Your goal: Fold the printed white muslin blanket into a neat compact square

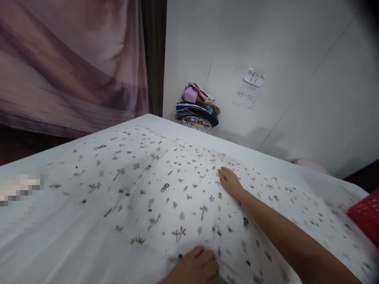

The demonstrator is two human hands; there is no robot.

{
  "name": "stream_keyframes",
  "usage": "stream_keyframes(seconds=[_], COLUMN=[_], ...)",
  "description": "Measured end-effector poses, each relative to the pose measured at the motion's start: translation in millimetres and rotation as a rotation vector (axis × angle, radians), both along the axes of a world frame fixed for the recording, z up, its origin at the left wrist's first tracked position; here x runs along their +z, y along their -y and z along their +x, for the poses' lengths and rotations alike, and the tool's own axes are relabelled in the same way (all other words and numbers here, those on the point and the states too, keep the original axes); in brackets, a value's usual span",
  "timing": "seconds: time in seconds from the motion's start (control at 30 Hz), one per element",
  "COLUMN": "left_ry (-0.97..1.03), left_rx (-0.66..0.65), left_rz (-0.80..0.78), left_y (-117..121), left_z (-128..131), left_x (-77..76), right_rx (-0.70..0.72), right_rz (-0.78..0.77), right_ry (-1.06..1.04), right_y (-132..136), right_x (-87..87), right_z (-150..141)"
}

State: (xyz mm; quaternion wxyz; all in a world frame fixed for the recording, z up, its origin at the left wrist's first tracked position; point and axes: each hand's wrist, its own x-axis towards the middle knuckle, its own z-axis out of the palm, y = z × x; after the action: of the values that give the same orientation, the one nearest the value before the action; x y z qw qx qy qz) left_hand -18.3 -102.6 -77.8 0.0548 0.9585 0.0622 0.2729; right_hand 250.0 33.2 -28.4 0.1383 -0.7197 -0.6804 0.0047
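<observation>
A large white cloth (pixel 180 197) printed with palm trees, flamingos and sunglasses lies spread over a white table (pixel 237 144), with soft creases running across it. My right hand (pixel 229 179) reaches in from the lower right. Its fingers are bent together on the cloth not far from the far edge and appear to grip the fabric. At the bottom middle, my left hand (pixel 195 266) rests on the near part, its fingers curled down and closed on the cloth. The fingertips of the left hand are hidden.
Folded clothes (pixel 197 106) are stacked in the far corner against a pale wall (pixel 284 47). Two handwritten paper notes (pixel 245 94) are stuck on that wall. A pinkish curtain (pixel 77 67) hangs at the left. A red perforated container (pixel 365 217) stands at the right edge.
</observation>
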Motion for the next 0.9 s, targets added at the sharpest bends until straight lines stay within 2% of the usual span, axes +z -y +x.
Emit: stream_keyframes(seconds=[0.13, 0.2, 0.3, 0.43, 0.53, 0.63, 0.73, 0.9], left_ry=[-0.164, -0.208, -0.228, -0.231, -0.215, -0.21, -0.206, -0.216], left_rx=[-0.045, -0.044, -0.032, -0.018, 0.013, 0.043, 0.063, 0.105], left_rz=[-0.041, -0.078, -0.114, -0.123, -0.117, -0.085, -0.05, -0.052], left_y=[-0.6, -0.7, -0.1, 1.3, 2.8, 4.6, 6.3, 9.4], left_z=[-8.3, -11.5, -12.4, -11.6, -12.4, -13.4, -13.1, -11.8], left_x=[43.5, 56.5, 62.7, 63.9, 65.4, 65.9, 66.5, 69.1], right_rx=[0.164, 0.212, 0.246, 0.246, 0.25, 0.3, 0.348, 0.347], right_rz=[0.084, 0.104, 0.108, 0.095, 0.097, 0.097, 0.133, 0.13], right_ry=[-0.158, -0.195, -0.272, -0.395, -0.399, -0.301, -0.154, 0.032], right_y=[82.0, 121.6, 172.5, 221.2, 244.6, 257.5, 260.6, 258.1], right_x=[-5.8, -4.3, 2.2, 12.4, 17.4, 19.8, 20.5, 22.6], right_z=[-24.6, -34.2, -45.1, -55.9, -63.4, -71.0, -79.1, -92.0])
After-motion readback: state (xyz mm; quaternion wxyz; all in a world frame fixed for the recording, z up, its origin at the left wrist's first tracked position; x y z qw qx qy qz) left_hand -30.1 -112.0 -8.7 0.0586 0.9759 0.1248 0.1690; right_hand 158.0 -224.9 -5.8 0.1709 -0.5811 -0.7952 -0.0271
